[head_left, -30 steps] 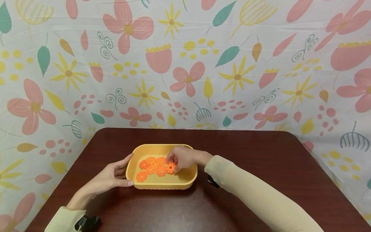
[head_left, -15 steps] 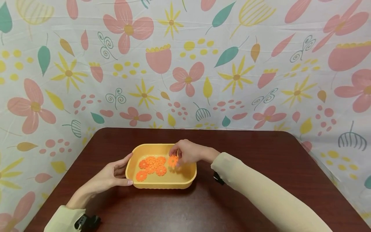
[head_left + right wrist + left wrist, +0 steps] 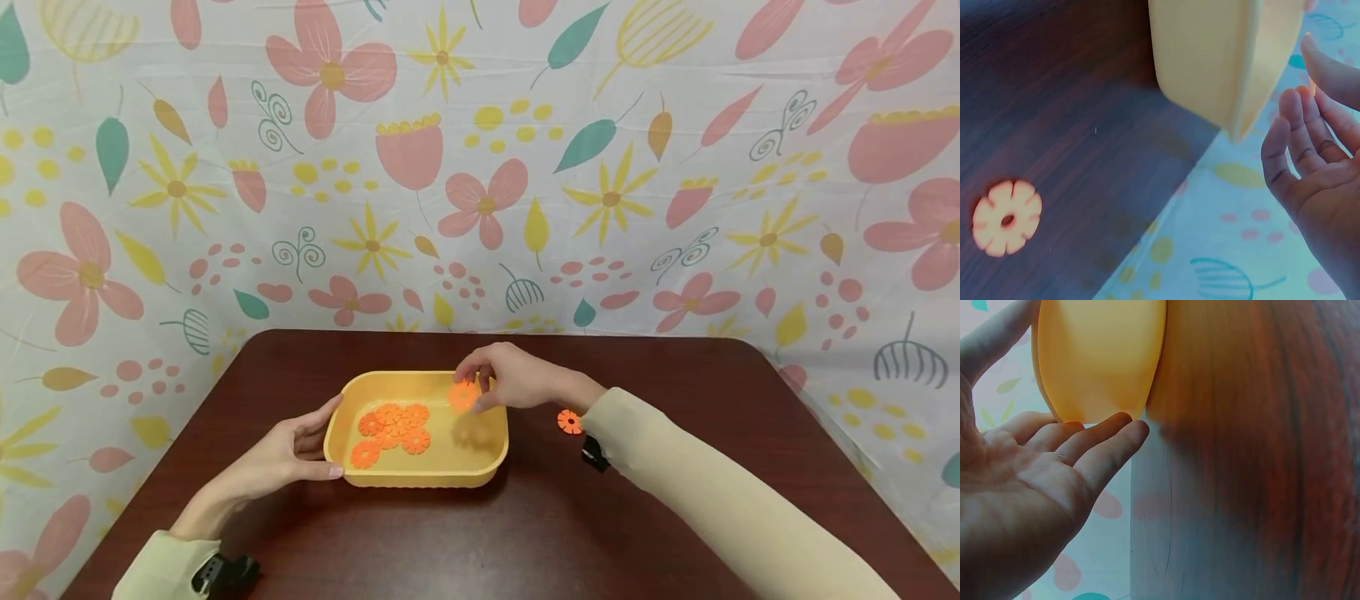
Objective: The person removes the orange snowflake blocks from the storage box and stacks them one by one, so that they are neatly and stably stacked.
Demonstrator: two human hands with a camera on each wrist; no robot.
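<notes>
In the head view my left hand [image 3: 288, 454] rests against the left end of a yellow plastic basin [image 3: 417, 481]. Its thumb touches the front corner and its fingertips meet the end wall [image 3: 1100, 362], fairly straight in the left wrist view. My right hand [image 3: 521, 377] pinches an orange notched flower-shaped disc [image 3: 464, 395] between thumb and fingers, over the basin's right back part. The right wrist view shows just a thin edge of that held disc [image 3: 1312, 87]. Several similar orange discs [image 3: 392, 427] lie overlapping on the basin's left floor.
One more orange disc [image 3: 570, 422] lies on the dark wooden table [image 3: 420, 542], right of the basin and beside the right sleeve cuff. Behind the table hangs a white cloth [image 3: 480, 108] printed with flowers and leaves.
My right hand has lifted the pinched disc from the basin floor and carried it up and rightward. The table disc has come into sight beside the cuff. My left hand stays at the basin.
</notes>
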